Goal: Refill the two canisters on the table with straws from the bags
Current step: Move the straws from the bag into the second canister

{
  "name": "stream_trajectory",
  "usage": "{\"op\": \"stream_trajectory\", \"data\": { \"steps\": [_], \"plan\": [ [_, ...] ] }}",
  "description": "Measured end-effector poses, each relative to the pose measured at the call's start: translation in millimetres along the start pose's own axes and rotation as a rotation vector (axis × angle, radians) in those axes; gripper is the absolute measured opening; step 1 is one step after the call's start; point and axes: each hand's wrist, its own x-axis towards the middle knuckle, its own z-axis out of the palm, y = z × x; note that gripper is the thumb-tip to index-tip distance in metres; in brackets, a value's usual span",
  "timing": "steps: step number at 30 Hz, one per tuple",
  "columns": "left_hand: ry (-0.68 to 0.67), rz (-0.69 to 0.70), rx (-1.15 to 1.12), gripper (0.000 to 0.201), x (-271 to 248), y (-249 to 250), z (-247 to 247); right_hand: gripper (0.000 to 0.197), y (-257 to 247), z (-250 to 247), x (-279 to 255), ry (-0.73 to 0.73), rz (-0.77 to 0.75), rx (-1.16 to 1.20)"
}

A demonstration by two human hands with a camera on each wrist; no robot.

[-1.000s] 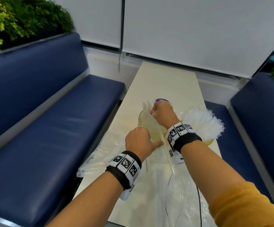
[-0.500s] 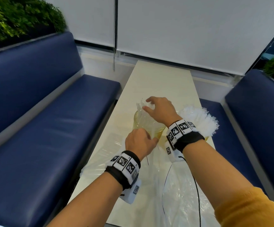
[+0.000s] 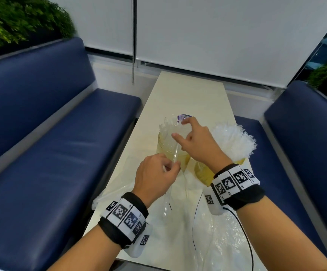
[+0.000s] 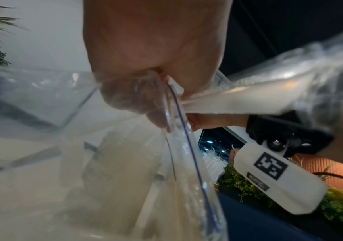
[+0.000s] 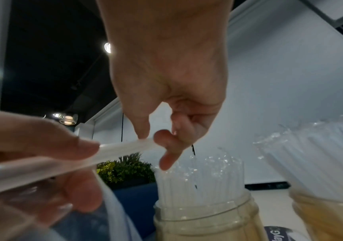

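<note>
Left hand: the left hand (image 3: pixel 154 177) hovers above the long cream table (image 3: pixel 188 94), just short of the nearer jar, fingers curled, pinching one wrapped translucent drinking straw (image 3: pixel 175 153) together with the rim of a clear plastic bag (image 3: pixel 225 241).
Right hand: the right hand (image 3: pixel 195 141) reaches over the left-side canister with fingers spread and loosely bent; its thumb and forefinger touch the straw's far end, and whether they truly pinch it cannot be told.
Left canister: the yellowish clear plastic canister on the left (image 3: pixel 163 145) stands upright on the table, partly filled with upright wrapped straws.
Right canister: the second yellowish clear canister (image 3: pixel 203 171) stands just beside it, to the right, packed with a fanned bunch of wrapped straws (image 3: pixel 235 141).
Bags: crumpled clear bags lie on the near end of the table under both wrists.
Head view only: dark blue padded benches (image 3: pixel 51 153) flank the table, and a small purple-topped round object (image 3: pixel 183 116) sits behind the left canister.
Left wrist view only: the bag's mouth with a thin blue line hangs from the curled fingers (image 4: pixel 137 97).
Right wrist view only: the straw (image 5: pixel 84 159) runs from the left thumb (image 5: pixel 63 146) to the right fingertips (image 5: pixel 162 137), above the left canister's (image 5: pixel 205 218) straw tops.
</note>
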Motion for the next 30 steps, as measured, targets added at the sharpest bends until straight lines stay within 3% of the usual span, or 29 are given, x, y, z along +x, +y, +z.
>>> {"op": "stream_trajectory", "data": {
  "steps": [3,6,9,12,14,16,23,27,30],
  "plan": [
    [0.010,0.068,0.003,0.043,-3,4,-4,0.045,-15,-2,-1,-0.026,-0.065,0.136],
    [-0.012,0.068,0.023,0.053,-3,4,-10,0.036,-38,-28,8,0.049,-0.139,0.221],
    [-0.027,0.030,0.020,0.043,-1,1,-21,0.027,-62,-71,22,0.239,-0.275,0.243],
    [-0.075,0.021,0.086,0.027,0,-2,-29,0.023,-75,-108,39,0.536,-0.445,0.187],
    [-0.099,0.024,0.139,0.024,0,-4,-33,0.021,-74,-112,52,0.697,-0.496,0.099],
    [-0.115,0.024,0.175,0.025,0,-5,-37,0.019,-67,-95,62,0.742,-0.482,0.057],
    [-0.182,0.031,0.247,0.035,5,1,-55,0.027,0,12,59,0.553,-0.321,-0.151],
    [-0.207,0.047,0.302,0.044,6,5,-65,0.030,20,41,46,0.314,-0.226,-0.464],
    [-0.246,0.042,0.334,0.049,5,7,-68,0.037,34,45,43,0.181,-0.164,-0.501]
  ]
}}
